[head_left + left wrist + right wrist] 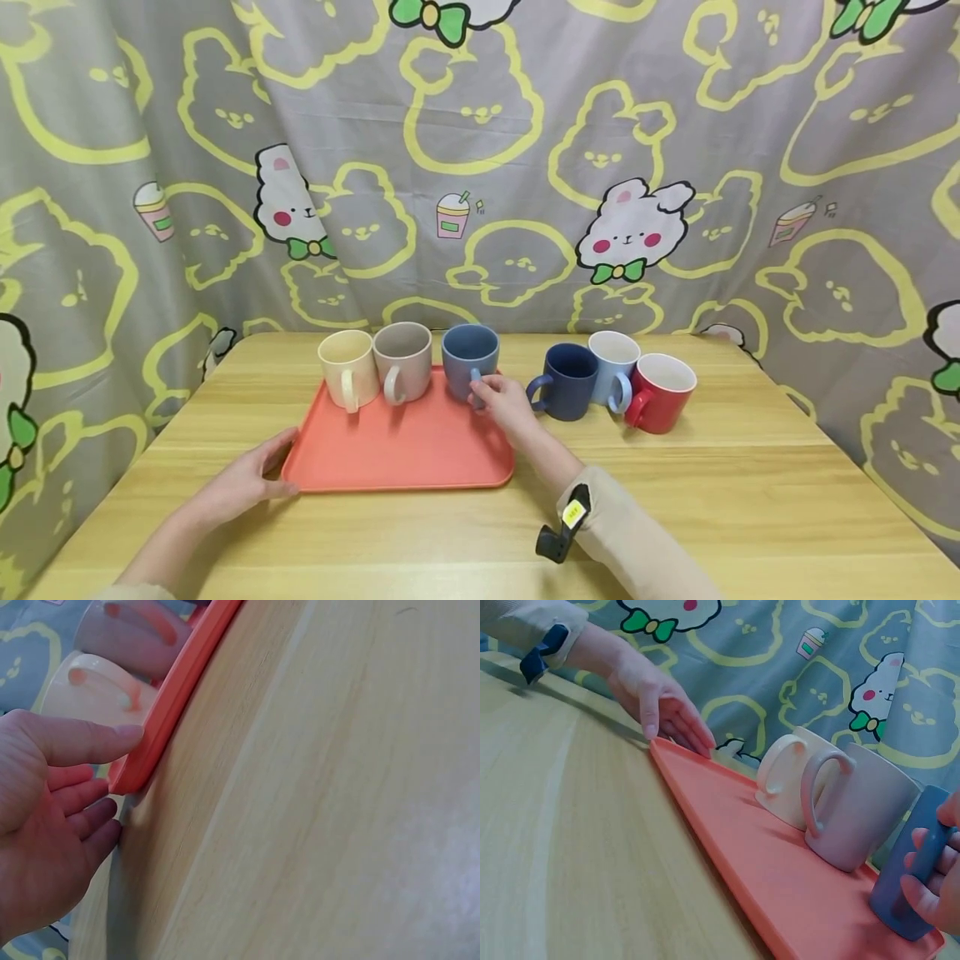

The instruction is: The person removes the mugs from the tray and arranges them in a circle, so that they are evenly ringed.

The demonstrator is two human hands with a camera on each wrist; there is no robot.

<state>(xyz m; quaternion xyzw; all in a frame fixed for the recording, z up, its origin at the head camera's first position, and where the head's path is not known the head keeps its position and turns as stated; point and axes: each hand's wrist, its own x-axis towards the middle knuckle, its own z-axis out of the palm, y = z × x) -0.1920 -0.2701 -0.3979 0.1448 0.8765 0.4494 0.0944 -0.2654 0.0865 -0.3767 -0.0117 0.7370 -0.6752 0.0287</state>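
Note:
A coral-red tray (397, 458) lies on the wooden table. My right hand (504, 403) grips the handle of a grey-blue mug (468, 348), upright over the tray's back right part. In the right wrist view the base of this mug (891, 904) is at the tray surface; whether it touches is unclear. A cream mug (360, 367) and a grey mug (408, 358) stand side by side at the tray's back left, handles toward me. My left hand (251, 475) touches the tray's left front corner, thumb extended at the rim and fingers loosely spread outside it.
Right of the tray, a navy mug (570, 387), a light blue mug (617, 358) and a red mug (667, 396) stand close together on the table (750, 500). A patterned grey curtain (510, 167) hangs behind the table.

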